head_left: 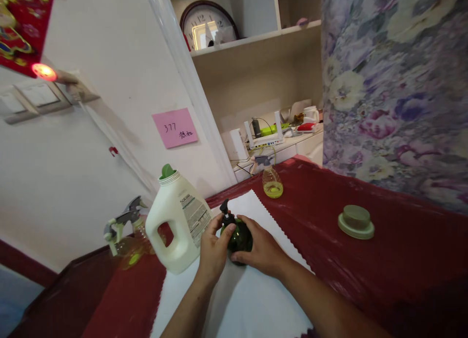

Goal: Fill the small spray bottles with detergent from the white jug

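Your left hand (214,249) and right hand (262,251) both wrapped around dark green spray bottle (239,238), upright on white cloth (256,304), mid-worktop (365,279). Pump head looks seated; tightening seemingly unfinished. White jug (179,223) just left of it; round green cap (356,222) lies apart, toward right edge.

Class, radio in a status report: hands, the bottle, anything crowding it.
Clasping dark green spray bottle: left hand, right hand. Bottle upright on white cloth. Close beside left hand: white jug.
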Tool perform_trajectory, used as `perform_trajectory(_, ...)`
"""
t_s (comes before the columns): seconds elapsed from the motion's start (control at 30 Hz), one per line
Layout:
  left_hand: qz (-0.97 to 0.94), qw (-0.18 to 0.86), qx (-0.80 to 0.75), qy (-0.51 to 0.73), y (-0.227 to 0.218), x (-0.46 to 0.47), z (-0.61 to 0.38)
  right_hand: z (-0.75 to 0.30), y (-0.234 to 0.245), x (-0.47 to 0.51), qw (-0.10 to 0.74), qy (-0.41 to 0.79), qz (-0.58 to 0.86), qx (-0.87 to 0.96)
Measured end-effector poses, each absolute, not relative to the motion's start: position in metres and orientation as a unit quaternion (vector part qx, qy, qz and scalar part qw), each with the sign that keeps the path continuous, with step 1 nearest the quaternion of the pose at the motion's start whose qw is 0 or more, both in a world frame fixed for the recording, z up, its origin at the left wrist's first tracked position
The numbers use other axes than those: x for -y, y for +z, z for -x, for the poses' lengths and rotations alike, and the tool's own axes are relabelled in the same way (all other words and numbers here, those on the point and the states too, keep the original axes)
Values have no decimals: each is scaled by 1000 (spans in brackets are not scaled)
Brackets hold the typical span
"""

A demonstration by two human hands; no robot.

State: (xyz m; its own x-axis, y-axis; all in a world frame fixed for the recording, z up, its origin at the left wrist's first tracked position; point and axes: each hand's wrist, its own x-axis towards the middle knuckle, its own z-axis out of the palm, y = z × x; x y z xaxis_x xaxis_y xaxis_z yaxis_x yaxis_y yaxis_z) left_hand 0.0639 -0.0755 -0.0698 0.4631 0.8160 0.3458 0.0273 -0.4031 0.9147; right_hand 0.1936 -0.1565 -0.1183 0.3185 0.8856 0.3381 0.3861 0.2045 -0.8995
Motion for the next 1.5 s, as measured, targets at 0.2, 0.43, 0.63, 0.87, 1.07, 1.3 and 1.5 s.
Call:
perform_trajectory(0.2, -710, 460, -297, 443, -81, 78, -68, -196, -126, 158, 617, 248, 527, 530)
perform_trajectory(0.43, -690, 456, -296, 478, -87, 86, -72, -198, -120, 150, 693, 263, 489, 459)
perform_trajectory(0.63, -681, 458, -276, 500, -90, 95, -73, -199, -86, 144, 673, 272, 487, 485)
perform_trajectory(0.87, -663, 472, -265, 517, -101, 95, -78, -199, -70, 140, 629, 251, 517, 523)
perform_trajectory(1.07, -660, 459, -271, 529, -103, 96, -77, -197, -87, 134, 607, 187, 582, 508)
perform_trajectory(1.3, -681, 439, -264, 523, -98, 98, -72, -196, -88, 143, 589, 175, 602, 511)
perform_trajectory(1.5, -677, 438, -273, 524, -104, 96, -75, -196, -90, 137, 599, 169, 609, 493)
